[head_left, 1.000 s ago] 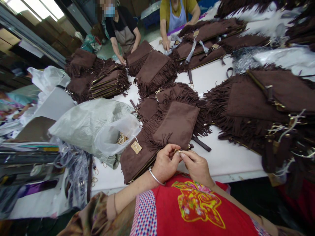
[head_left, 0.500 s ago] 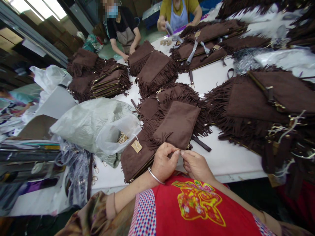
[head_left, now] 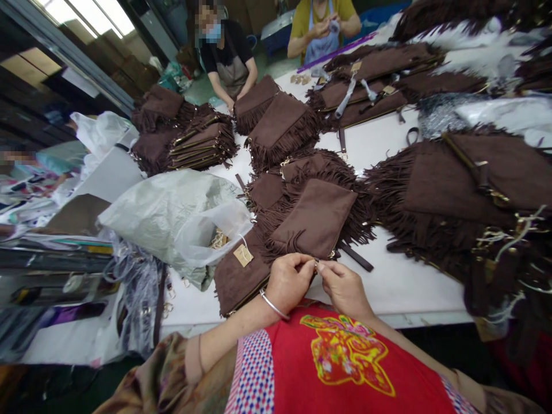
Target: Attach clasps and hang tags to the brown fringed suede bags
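Note:
Thumb and forefinger of my left hand point(head_left: 292, 280) pinch tight at the near edge of a brown fringed bag point(head_left: 317, 215). My right hand point(head_left: 345, 287) pinches at the same spot, fingertips almost touching the left ones. Between them shows a tiny dark and gold-coloured bit, too small to name. The bag lies flat with its fringe pointing away and a dark wrist strap point(head_left: 356, 256) sticking out at its right. Beneath it on the left, another brown bag point(head_left: 237, 279) carries a cardboard tag point(head_left: 242, 255) on a white string.
A pale plastic sack point(head_left: 146, 201) and a clear bag of tags point(head_left: 218, 238) lie left on the white table point(head_left: 414, 287). Stacked brown bags point(head_left: 202, 144) stand farther back; more bags point(head_left: 466, 172) lie right. Two co-workers point(head_left: 233, 63) are across the table.
My hands stay pinched together at the bag's edge, with a gold glint now showing between the fingers. The view has shifted slightly. A co-worker in yellow has brought both hands together, raised.

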Demonstrator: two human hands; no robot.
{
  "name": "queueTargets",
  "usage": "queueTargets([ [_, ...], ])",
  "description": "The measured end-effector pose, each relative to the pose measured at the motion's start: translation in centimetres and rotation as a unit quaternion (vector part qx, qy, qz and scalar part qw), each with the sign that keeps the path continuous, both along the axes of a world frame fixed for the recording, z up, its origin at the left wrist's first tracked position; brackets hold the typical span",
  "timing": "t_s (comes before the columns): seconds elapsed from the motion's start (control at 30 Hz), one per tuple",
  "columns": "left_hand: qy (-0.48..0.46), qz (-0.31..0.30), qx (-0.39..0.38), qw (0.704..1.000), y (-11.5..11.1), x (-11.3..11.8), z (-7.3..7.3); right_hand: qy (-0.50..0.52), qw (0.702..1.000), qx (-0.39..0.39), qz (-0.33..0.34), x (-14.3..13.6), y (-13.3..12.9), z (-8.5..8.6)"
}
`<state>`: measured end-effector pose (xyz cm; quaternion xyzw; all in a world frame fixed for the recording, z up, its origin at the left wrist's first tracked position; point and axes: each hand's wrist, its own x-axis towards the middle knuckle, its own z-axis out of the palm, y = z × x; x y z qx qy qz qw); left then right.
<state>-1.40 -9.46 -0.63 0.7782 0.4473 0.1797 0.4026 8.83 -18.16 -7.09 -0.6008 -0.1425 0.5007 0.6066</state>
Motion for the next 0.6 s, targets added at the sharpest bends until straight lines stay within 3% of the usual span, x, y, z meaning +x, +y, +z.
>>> queueTargets([
  [0.13,0.033,-0.056,0.082,0.995,0.1,0.1,0.4,-0.108,0.994,-0.001,-0.011,0.3,0.2,0.9],
  [0.33,0.124,-0.176,0.2,0.956,0.6,0.1,0.9,-0.247,0.969,0.028,0.005,0.5,0.4,1.6],
  [0.6,0.16,-0.207,0.263,0.929,1.3,0.1,0.7,-0.26,0.965,0.034,0.02,0.3,0.7,1.1],
])
